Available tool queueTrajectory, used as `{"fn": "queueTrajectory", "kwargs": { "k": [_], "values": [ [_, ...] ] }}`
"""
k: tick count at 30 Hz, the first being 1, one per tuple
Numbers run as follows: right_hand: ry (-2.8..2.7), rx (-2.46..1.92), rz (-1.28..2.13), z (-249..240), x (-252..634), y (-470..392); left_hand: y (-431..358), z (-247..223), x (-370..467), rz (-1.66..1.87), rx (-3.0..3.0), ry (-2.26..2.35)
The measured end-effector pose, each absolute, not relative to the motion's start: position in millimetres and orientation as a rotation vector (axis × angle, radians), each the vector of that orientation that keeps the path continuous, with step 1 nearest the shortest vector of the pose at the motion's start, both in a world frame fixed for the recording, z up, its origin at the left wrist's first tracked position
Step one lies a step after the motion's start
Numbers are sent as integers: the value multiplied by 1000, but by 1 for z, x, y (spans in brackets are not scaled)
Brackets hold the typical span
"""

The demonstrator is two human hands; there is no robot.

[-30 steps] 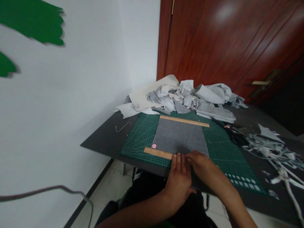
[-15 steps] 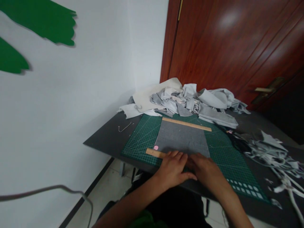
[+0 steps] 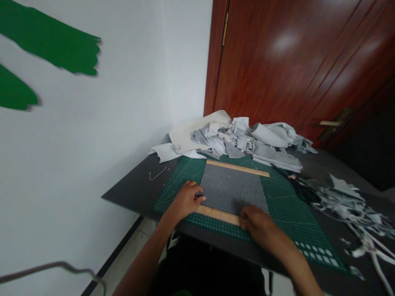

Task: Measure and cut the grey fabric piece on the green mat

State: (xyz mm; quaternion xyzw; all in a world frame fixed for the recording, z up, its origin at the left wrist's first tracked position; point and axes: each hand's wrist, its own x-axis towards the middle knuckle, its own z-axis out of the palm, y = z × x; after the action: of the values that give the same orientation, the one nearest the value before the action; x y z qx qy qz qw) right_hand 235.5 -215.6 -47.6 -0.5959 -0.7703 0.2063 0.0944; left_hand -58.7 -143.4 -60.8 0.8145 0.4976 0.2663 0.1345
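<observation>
A grey cloth piece (image 3: 231, 187) lies flat on a green cutting mat (image 3: 290, 224). One wooden ruler (image 3: 237, 167) runs along its far edge, and another wooden ruler (image 3: 219, 214) lies along its near edge. My left hand (image 3: 184, 201) is at the near ruler's left end by the cloth's corner, fingers curled toward the thumb; whatever is between them is hidden. The small pink disc seen earlier at that corner is out of sight. My right hand (image 3: 257, 224) has its fingers closed around the right part of the near ruler, covering its end.
Crumpled grey and white fabric (image 3: 234, 135) is heaped at the back of the dark table (image 3: 132, 187). Black scissors (image 3: 298, 187) lie right of the mat, beside a tangle of scraps (image 3: 348, 197). A white wall (image 3: 129, 102) borders the left, and a brown door (image 3: 271, 74) stands behind.
My hands have moved apart from the middle of the near ruler. The left went to its left end and now covers the pink disc's spot; the right shifted slightly downward. The camera view tilted.
</observation>
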Motion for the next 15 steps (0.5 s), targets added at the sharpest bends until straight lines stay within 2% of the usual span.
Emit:
{"fn": "queueTrajectory", "kwargs": {
  "k": [6, 15],
  "values": [
    [-2219, -1735, 724, -53, 242, -214, -135, -59, -73, 755, 2324, 1365],
    [-2235, -1749, 724, -55, 241, -212, -136, -61, -73, 892, 2303, 1804]
  ]
}}
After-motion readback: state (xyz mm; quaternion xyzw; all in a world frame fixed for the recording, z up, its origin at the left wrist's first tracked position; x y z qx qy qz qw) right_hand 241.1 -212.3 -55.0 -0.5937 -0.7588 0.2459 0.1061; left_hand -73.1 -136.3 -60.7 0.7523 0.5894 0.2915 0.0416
